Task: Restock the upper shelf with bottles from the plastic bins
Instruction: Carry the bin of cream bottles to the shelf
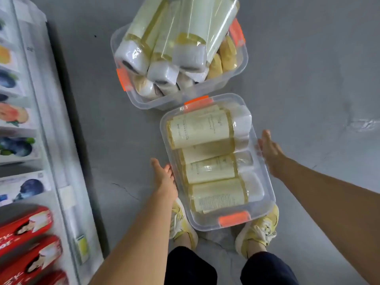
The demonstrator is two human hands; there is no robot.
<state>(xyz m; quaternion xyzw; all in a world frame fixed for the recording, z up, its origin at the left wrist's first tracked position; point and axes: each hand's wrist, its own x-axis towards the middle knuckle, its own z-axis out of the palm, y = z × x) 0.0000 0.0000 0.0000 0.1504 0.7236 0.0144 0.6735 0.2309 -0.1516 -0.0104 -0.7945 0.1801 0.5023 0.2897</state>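
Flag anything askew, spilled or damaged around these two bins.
No spill or damage shows. The far bin is overfilled: its wrapped bottles stand tilted, sticking out well above the rim. Bottles in the near bin lie flat inside.

Left hand (164,177), right hand (270,151) extended, fingers spread.

Bright, even, soft light; faint shadows on floor (308,79); glare on bottle wrap (185,44); blurred, bowed left edge.
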